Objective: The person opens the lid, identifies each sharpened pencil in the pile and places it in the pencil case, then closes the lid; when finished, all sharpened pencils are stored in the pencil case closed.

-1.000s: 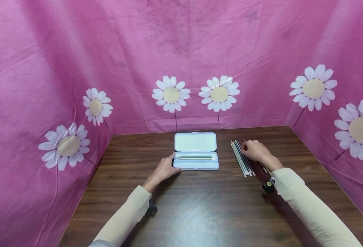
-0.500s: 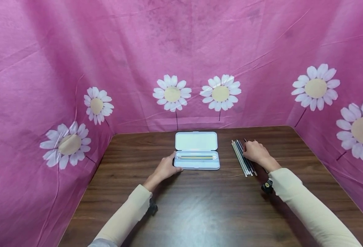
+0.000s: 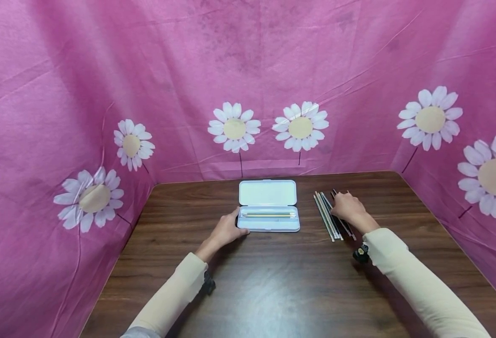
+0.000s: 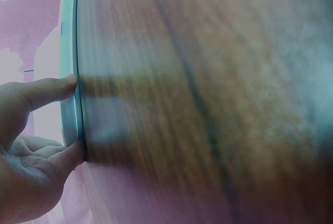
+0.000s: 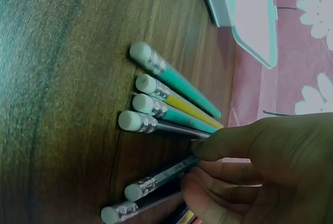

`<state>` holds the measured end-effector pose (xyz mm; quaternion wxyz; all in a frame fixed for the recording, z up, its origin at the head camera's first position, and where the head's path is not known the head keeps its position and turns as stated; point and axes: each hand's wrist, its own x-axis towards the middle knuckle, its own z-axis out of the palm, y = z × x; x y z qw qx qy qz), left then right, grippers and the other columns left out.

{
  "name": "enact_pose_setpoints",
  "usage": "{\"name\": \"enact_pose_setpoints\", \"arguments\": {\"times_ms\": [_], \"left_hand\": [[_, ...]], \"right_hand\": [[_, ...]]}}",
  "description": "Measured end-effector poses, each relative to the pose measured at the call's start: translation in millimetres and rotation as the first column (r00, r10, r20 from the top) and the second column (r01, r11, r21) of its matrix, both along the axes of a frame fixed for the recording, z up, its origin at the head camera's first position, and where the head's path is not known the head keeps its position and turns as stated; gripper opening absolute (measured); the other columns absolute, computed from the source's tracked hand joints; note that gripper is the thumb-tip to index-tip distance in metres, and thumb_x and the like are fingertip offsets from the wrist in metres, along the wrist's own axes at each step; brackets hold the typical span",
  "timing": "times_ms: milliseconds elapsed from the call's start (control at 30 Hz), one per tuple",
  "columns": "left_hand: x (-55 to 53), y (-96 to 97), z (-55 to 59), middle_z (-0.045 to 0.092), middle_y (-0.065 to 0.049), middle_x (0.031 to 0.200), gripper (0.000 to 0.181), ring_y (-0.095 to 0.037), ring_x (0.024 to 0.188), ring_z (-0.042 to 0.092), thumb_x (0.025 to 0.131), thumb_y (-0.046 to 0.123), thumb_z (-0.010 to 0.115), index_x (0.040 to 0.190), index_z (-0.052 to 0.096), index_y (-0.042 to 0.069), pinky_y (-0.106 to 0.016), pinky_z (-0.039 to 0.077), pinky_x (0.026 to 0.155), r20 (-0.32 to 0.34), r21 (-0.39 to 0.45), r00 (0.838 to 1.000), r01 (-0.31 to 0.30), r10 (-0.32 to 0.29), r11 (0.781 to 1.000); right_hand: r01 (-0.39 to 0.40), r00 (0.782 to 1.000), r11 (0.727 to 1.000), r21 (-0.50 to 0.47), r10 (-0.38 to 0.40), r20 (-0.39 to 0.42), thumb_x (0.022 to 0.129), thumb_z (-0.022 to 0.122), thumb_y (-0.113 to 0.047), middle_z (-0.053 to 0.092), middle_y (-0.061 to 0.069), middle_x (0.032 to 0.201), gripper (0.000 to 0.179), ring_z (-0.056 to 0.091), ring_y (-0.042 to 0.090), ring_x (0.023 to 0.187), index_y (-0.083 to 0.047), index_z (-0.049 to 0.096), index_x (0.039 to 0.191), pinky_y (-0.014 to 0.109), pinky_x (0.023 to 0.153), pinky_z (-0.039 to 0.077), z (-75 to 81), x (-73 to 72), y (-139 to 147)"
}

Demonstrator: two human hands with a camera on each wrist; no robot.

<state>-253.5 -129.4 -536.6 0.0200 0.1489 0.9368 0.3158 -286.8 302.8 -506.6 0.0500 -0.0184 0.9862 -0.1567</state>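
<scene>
On my feed, my left hand (image 3: 225, 230) grips the nine-o'clock end of the open, white, rectangular plastic case (image 3: 264, 226) at twelve o'clock. At one o'clock my right hand (image 3: 349, 206) pinches a dark-green, white-tipped pencil (image 5: 170, 173); I'd favour a light pinch so the loose multicoloured pencils (image 3: 324, 217) beside it don't roll.

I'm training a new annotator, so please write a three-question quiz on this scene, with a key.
1. True or false: the lid of the pencil case is closed.
2. Which part of the case does the left hand hold: A, its left end; B, its right end?
3. Fill in: The loose pencils lie by the person's ____.

Key: 1. False, the lid is open. 2. A. 3. Right hand.
</scene>
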Motion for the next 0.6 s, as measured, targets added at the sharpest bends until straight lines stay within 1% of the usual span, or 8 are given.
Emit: {"name": "enact_pose_setpoints", "arguments": {"times_ms": [67, 100, 167, 233, 267, 400, 500, 600], "left_hand": [[-1.4, -1.1, -2.6, 0.058, -0.035, 0.148, 0.094, -0.045, 0.130, 0.064, 0.085, 0.032, 0.088, 0.157, 0.043, -0.009, -0.050, 0.055, 0.109, -0.023, -0.024, 1.000, 0.019, -0.020, 1.000], [3.0, -0.4, 5.1, 0.058, -0.035, 0.148, 0.095, -0.045, 0.132, 0.064, 0.085, 0.031, 0.089, 0.157, 0.042, -0.010, -0.052, 0.054, 0.110, -0.010, -0.011, 1.000, 0.022, -0.023, 1.000], [4.6, -1.2, 5.4, 0.059, -0.035, 0.147, 0.094, -0.044, 0.131, 0.065, 0.087, 0.033, 0.087, 0.157, 0.042, -0.010, -0.049, 0.055, 0.110, -0.030, -0.025, 0.999, 0.030, -0.030, 0.999], [7.3, -0.5, 9.6, 0.059, -0.035, 0.147, 0.093, -0.044, 0.131, 0.064, 0.087, 0.032, 0.087, 0.157, 0.042, -0.010, -0.049, 0.054, 0.110, -0.027, -0.028, 0.999, 0.029, -0.029, 0.999], [11.6, 0.7, 17.5, 0.058, -0.035, 0.148, 0.094, -0.045, 0.133, 0.063, 0.087, 0.030, 0.087, 0.158, 0.041, -0.010, -0.050, 0.053, 0.112, -0.007, -0.016, 1.000, 0.022, -0.023, 1.000], [19.8, 5.1, 33.3, 0.053, -0.035, 0.153, 0.094, -0.047, 0.138, 0.058, 0.086, 0.024, 0.089, 0.158, 0.039, -0.011, -0.054, 0.049, 0.116, 0.054, 0.000, 0.999, 0.004, -0.004, 1.000], [17.3, 4.4, 28.8, 0.054, -0.035, 0.152, 0.094, -0.046, 0.137, 0.060, 0.087, 0.026, 0.088, 0.158, 0.040, -0.011, -0.052, 0.050, 0.115, 0.035, -0.009, 0.999, 0.010, -0.009, 1.000], [16.2, 2.8, 25.1, 0.057, -0.035, 0.149, 0.093, -0.046, 0.133, 0.063, 0.087, 0.028, 0.088, 0.156, 0.042, -0.012, -0.052, 0.053, 0.111, 0.006, -0.021, 1.000, 0.017, -0.017, 1.000]], "right_hand": [[0.007, 1.000, 1.000, 0.004, -0.007, -0.003, 0.080, 0.070, -0.019, 0.067, 0.021, 0.086, 0.019, 0.060, 0.039, 0.070, -0.011, 0.054, 0.074, 0.053, 0.057, 0.052, -13.9, -8.4, 6.4], [0.006, 1.000, 1.000, -0.002, -0.006, 0.013, 0.081, 0.071, -0.019, 0.067, 0.022, 0.087, 0.019, 0.061, 0.038, 0.070, -0.010, 0.055, 0.076, 0.053, 0.058, 0.053, -17.0, -11.3, 9.1], [0.015, 1.000, 1.000, 0.007, -0.015, 0.001, 0.080, 0.070, -0.019, 0.067, 0.021, 0.085, 0.019, 0.059, 0.037, 0.068, -0.010, 0.055, 0.074, 0.053, 0.056, 0.051, -34.0, -21.5, 16.6], [0.011, 1.000, 1.000, 0.006, -0.011, 0.002, 0.081, 0.070, -0.019, 0.068, 0.023, 0.087, 0.018, 0.060, 0.037, 0.069, -0.009, 0.056, 0.075, 0.054, 0.056, 0.052, -39.1, -25.0, 19.0], [0.019, 1.000, 1.000, 0.013, -0.018, -0.009, 0.080, 0.070, -0.020, 0.068, 0.023, 0.087, 0.018, 0.061, 0.037, 0.069, -0.010, 0.056, 0.075, 0.054, 0.056, 0.052, -42.6, -26.6, 20.3], [0.014, 1.000, 1.000, 0.013, -0.014, -0.007, 0.081, 0.070, -0.020, 0.069, 0.025, 0.089, 0.019, 0.064, 0.042, 0.072, -0.009, 0.057, 0.074, 0.057, 0.059, 0.054, -15.3, -8.7, 8.8], [0.012, 1.000, 1.000, -0.008, -0.012, 0.001, 0.083, 0.068, -0.017, 0.068, 0.027, 0.087, 0.021, 0.065, 0.044, 0.073, -0.008, 0.055, 0.070, 0.058, 0.060, 0.055, 11.8, 9.2, -4.5], [0.023, 1.000, 1.000, -0.016, -0.023, -0.020, 0.084, 0.066, -0.018, 0.066, 0.023, 0.081, 0.026, 0.062, 0.041, 0.071, -0.010, 0.051, 0.065, 0.056, 0.060, 0.053, 25.3, 19.7, -13.2]]}}
